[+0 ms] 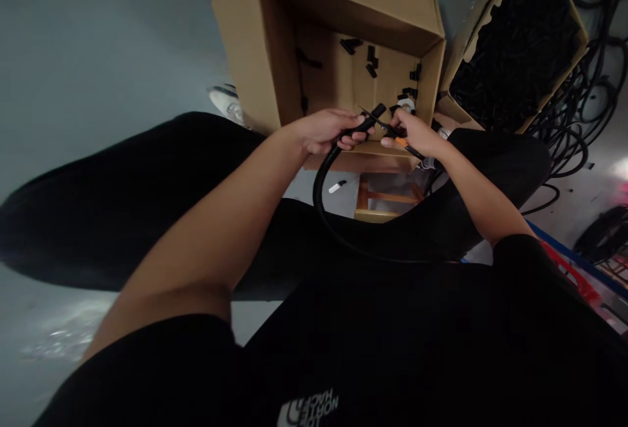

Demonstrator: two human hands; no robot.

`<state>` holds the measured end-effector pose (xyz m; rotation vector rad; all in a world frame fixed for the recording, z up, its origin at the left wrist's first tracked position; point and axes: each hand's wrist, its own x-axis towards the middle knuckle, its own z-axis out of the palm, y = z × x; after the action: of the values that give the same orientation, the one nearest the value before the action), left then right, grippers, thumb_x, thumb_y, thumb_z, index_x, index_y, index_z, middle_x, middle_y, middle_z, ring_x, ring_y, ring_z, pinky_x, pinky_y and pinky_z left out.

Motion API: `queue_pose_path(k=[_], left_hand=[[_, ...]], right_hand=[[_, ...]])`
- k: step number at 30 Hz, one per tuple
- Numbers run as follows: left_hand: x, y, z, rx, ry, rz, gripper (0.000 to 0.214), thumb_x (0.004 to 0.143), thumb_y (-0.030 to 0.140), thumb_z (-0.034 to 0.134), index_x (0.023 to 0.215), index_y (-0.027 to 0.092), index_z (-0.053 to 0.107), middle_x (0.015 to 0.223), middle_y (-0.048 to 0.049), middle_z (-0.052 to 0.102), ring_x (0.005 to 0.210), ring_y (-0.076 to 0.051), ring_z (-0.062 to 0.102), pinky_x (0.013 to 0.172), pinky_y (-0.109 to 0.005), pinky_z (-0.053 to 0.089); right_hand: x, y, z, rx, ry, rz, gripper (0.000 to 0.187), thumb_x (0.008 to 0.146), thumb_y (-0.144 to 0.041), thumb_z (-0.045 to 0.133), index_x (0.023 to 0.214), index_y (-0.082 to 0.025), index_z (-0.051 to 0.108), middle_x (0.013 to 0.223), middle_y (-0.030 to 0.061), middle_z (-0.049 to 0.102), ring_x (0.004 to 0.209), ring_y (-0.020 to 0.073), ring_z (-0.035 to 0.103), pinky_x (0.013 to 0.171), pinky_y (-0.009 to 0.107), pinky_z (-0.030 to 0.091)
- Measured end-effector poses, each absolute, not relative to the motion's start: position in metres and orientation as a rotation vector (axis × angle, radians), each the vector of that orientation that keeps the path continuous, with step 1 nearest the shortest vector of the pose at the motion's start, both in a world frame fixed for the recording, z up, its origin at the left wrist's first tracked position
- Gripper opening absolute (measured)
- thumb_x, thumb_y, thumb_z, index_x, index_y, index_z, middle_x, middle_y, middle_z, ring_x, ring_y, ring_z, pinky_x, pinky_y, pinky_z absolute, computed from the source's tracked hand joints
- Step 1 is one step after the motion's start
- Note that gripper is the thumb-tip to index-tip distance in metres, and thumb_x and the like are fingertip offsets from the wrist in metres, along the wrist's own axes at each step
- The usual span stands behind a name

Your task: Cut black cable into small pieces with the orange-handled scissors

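Note:
My left hand [338, 129] is closed around a black rubber hose [320, 185] close to its end, which points up and to the right. From there the hose bends down across my lap. In my right hand [409, 133] is a pair of scissors [387, 128] with orange on the handle. Their blades lie at the hose just beyond my left fingers; whether they cut into it I cannot tell. Both hands are over the near edge of an open cardboard box [275, 54], where several short black pieces [371, 61] lie on the bottom.
A second cardboard box [483, 15], at the right, is full of small black pieces. Coils of black hose [601, 87] lie on the floor beyond it. Below the hands are a wooden stool [377, 216] and a small white-and-black object [337, 186] on the floor.

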<state>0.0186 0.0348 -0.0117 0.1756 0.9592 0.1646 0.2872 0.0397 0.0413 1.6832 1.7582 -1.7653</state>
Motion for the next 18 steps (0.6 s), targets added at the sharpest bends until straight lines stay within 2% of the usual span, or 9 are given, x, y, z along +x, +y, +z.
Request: queue_pose_path(k=[2,5,8,11,14,18], left_hand=[[0.02,0.033,-0.014,0.185,0.933,0.136,0.027,0.104,0.039,0.101,0.097,0.018,0.085,0.075,-0.0055,0.06,0.05,-0.01,0.042,0.046,-0.025,0.042],[0.024,0.031,-0.019,0.204,1.002,0.161,0.024,0.107,0.03,0.097,0.092,0.017,0.084,0.08,-0.0078,0.066,0.057,-0.013,0.053,0.057,-0.028,0.052],[0.028,0.032,-0.024,0.217,1.129,0.214,0.019,0.107,0.022,0.093,0.093,0.018,0.081,0.084,-0.0079,0.069,0.07,-0.019,0.068,0.074,-0.033,0.064],[0.026,0.037,-0.029,0.227,1.191,0.304,0.022,0.1,0.017,0.098,0.097,0.019,0.076,0.091,-0.0076,0.074,0.088,-0.024,0.079,0.091,-0.039,0.071],[0.021,0.042,-0.032,0.219,1.205,0.419,0.028,0.097,0.016,0.098,0.094,0.02,0.07,0.094,-0.0065,0.076,0.095,-0.024,0.08,0.094,-0.04,0.074],[0.025,0.045,-0.027,0.182,1.199,0.46,0.029,0.095,0.016,0.096,0.092,0.02,0.067,0.093,-0.0044,0.073,0.092,-0.023,0.077,0.099,-0.044,0.075]], right_hand=[[0.285,0.04,0.042,1.672,1.731,-1.774,0.064,0.096,-0.077,0.098,0.107,-0.029,0.057,0.103,0.0015,0.07,0.104,0.0262,0.072,0.102,0.048,0.068],[0.283,0.041,0.042,1.715,1.724,-1.682,0.066,0.092,-0.077,0.101,0.104,-0.028,0.058,0.098,0.0018,0.069,0.102,0.0271,0.071,0.098,0.047,0.067],[0.286,0.041,0.041,1.779,1.721,-1.622,0.066,0.091,-0.076,0.102,0.103,-0.029,0.057,0.095,0.0027,0.068,0.099,0.0285,0.072,0.093,0.047,0.066],[0.291,0.041,0.039,1.773,1.719,-1.634,0.061,0.096,-0.073,0.098,0.106,-0.029,0.057,0.097,0.0029,0.069,0.099,0.0292,0.073,0.095,0.048,0.066],[0.294,0.043,0.037,1.68,1.746,-1.629,0.058,0.094,-0.065,0.101,0.11,-0.028,0.059,0.103,0.0032,0.071,0.105,0.0299,0.074,0.106,0.051,0.064],[0.289,0.043,0.036,1.594,1.752,-1.647,0.055,0.095,-0.059,0.101,0.115,-0.026,0.062,0.11,0.0048,0.075,0.111,0.0306,0.075,0.114,0.052,0.062]])
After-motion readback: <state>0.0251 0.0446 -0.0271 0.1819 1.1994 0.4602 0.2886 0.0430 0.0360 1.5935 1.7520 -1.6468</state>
